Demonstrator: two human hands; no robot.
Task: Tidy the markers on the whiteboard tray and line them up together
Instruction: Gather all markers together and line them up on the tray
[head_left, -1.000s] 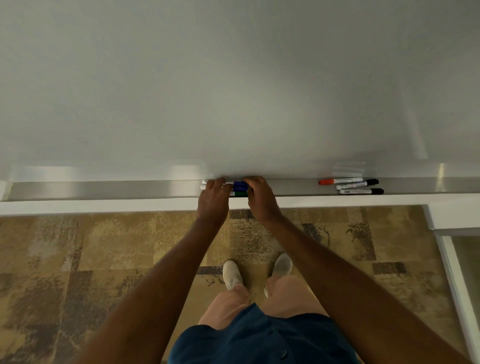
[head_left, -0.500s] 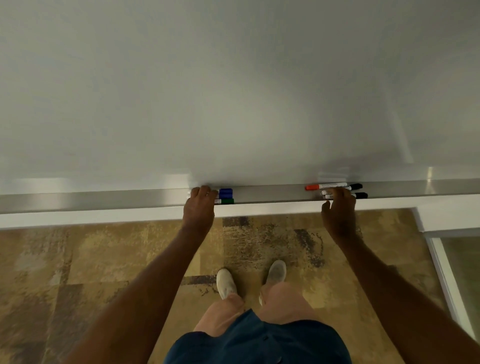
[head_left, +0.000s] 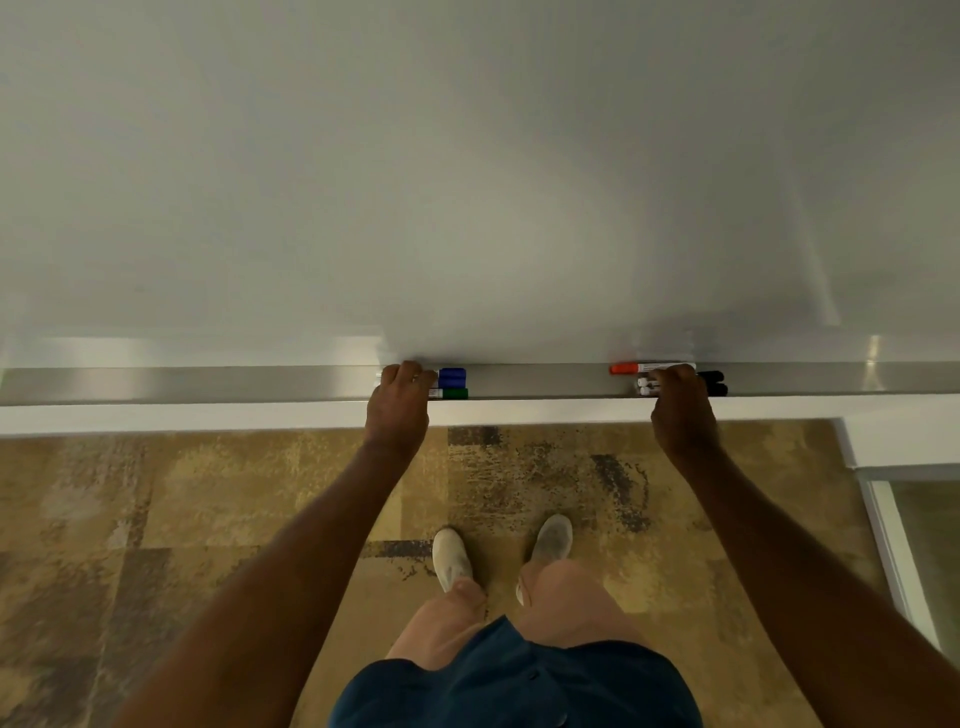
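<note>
On the whiteboard tray (head_left: 208, 383), our left hand (head_left: 397, 410) curls over the blue and green markers (head_left: 453, 383); our right hand (head_left: 681, 415) curls over the black markers (head_left: 712, 383) beside the red marker (head_left: 626, 368).

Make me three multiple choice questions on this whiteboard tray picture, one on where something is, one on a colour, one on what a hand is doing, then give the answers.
1. Where does the red-capped marker lie?
A. On the carpet
B. On the tray, nearest the board
C. In the left hand

2. What colour is the cap of the marker nearest the tray's front edge, beside the left hand?
A. Green
B. Yellow
C. Pink

3. What is the right hand doing?
A. Hanging by the person's side
B. Writing on the board
C. Resting on the black-capped markers

Answers: B, it lies against the board; A, the green cap shows; C, its fingers cover their barrels.
</note>
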